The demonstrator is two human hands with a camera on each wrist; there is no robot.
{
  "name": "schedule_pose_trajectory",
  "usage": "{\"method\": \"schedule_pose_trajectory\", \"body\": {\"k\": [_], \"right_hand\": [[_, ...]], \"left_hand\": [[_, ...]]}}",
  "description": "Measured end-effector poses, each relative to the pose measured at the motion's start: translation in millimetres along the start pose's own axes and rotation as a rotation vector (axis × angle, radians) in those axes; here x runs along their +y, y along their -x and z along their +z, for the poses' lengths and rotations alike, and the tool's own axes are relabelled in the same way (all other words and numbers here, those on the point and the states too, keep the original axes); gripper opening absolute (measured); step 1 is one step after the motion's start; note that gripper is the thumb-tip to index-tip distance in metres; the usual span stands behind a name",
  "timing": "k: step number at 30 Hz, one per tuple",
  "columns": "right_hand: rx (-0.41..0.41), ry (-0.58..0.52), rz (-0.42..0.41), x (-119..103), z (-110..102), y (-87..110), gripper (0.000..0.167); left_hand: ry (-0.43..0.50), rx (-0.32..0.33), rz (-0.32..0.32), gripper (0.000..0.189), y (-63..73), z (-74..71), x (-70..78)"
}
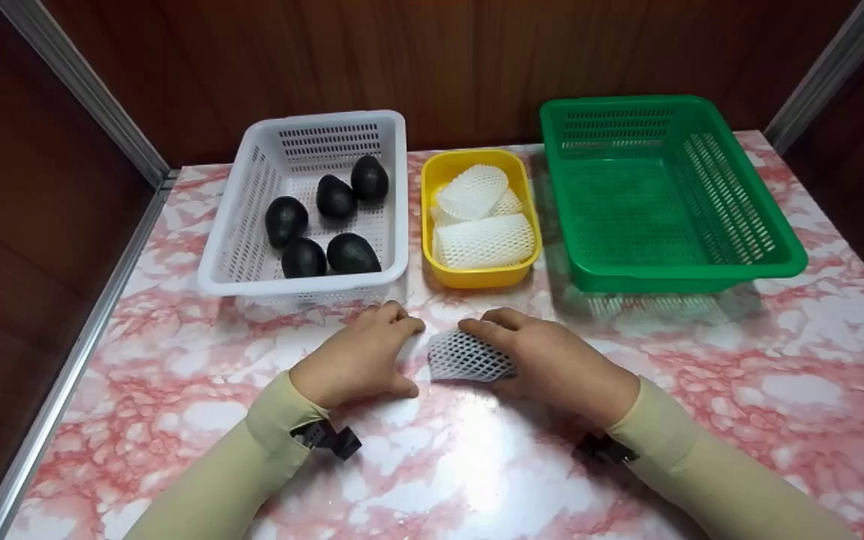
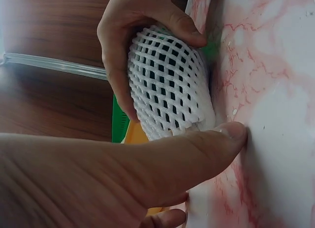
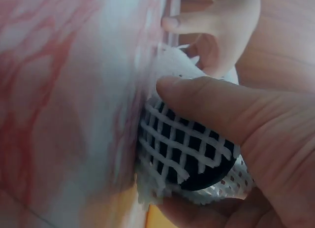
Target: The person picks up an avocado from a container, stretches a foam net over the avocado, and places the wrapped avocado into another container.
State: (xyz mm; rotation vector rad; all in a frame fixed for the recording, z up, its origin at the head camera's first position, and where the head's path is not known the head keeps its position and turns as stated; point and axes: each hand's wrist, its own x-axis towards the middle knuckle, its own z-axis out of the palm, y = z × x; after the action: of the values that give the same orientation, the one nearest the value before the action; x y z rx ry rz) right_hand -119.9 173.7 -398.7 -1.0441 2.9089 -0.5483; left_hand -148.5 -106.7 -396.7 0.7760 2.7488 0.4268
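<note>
A dark avocado (image 3: 209, 179) sits inside a white foam net sleeve (image 1: 469, 356) on the tabletop. My right hand (image 1: 563, 364) grips the sleeved avocado from the right, thumb on the near side and fingers over the far side. In the right wrist view the avocado's dark end shows at the sleeve's opening. To the left of the sleeve, my left hand (image 1: 361, 356) has its fingers and thumb spread apart, holding nothing. Its thumb lies close to the sleeve's left end in the left wrist view, where the mesh (image 2: 165, 82) covers that side of the avocado.
Several bare avocados (image 1: 336, 198) lie in a white basket (image 1: 211, 270) at the back left. Folded foam sleeves (image 1: 484, 241) fill a yellow bin (image 1: 481, 279) at the back middle. A green basket (image 1: 683, 274) stands at the back right. Wooden panels (image 1: 469, 67) enclose the marbled table (image 1: 199, 420).
</note>
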Motion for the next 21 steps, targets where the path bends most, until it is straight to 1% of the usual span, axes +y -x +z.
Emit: {"method": "schedule_pose_trajectory", "body": {"k": [6,9,13,15,18,21], "right_hand": [[-0.026,-0.031,0.031,2,-3,0.4,0.090],[-0.015,-0.040,0.022,4,-6,0.9,0.090],[0.053,-0.064,-0.016,7,-15,1.7,0.090],[0.093,-0.093,-0.027,7,-21,2.4,0.091],[0.142,-0.162,-0.003,6,-29,3.8,0.094],[0.197,-0.262,0.044,4,-35,5.3,0.091]], "left_hand": [[-0.004,0.000,0.007,0.080,1.5,-1.3,0.5],[-0.004,0.003,0.011,0.079,1.4,-1.5,0.0],[0.000,0.010,0.018,0.079,1.1,-1.9,0.4],[0.002,0.012,0.022,0.079,0.9,-1.9,0.3],[0.010,0.013,0.026,0.079,0.9,-2.0,0.0],[0.022,0.016,0.031,0.079,1.3,-1.8,-0.4]]}}
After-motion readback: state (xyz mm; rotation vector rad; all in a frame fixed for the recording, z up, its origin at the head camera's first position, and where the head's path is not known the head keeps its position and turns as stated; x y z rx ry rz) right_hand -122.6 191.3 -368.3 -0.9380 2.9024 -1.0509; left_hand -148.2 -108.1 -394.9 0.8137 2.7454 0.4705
